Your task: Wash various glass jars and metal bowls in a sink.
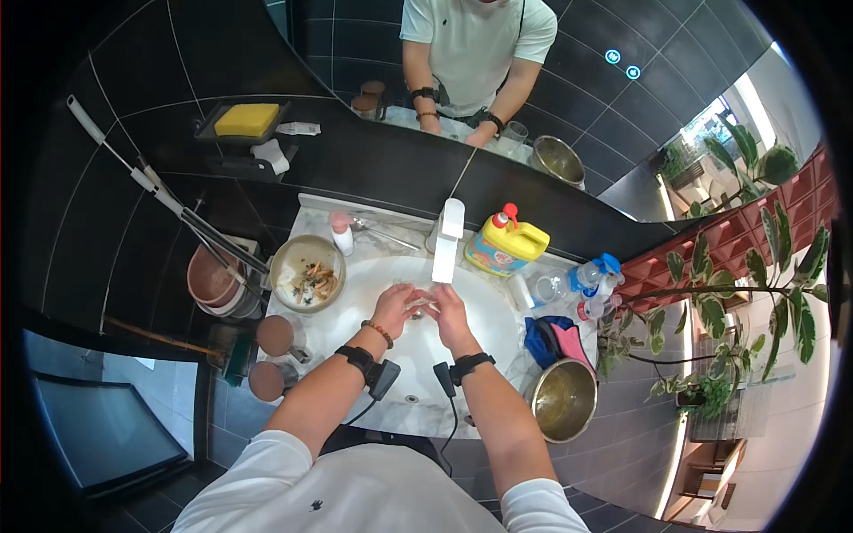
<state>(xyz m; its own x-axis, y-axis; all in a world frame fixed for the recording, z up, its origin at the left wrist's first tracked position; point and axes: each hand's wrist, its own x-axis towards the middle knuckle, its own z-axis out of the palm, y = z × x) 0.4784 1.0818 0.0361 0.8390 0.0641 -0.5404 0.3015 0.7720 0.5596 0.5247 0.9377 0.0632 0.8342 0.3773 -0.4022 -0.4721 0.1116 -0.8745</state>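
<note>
My left hand [398, 310] and my right hand [448, 313] are close together over the white sink basin [373, 370], below the spout of the white faucet [448, 243]. Their fingers are bent and face each other. Something clear shows faintly between the fingertips; whether it is water or a glass object cannot be made out. Behind the hands, the metal drain [417, 314] is partly covered. To the left of the basin, a bowl [308, 274] holds food scraps. A metal bowl [564, 401] with a yellowish inside sits at the counter's right front.
A yellow detergent jug [508, 245] stands right of the faucet, near clear plastic bottles [588, 276] and a blue and pink cloth [556, 338]. At left are a pink-topped pump bottle [341, 233], brown-lidded jars [274, 335] and a bucket [216, 273]. A yellow sponge [246, 120] lies on a wall shelf.
</note>
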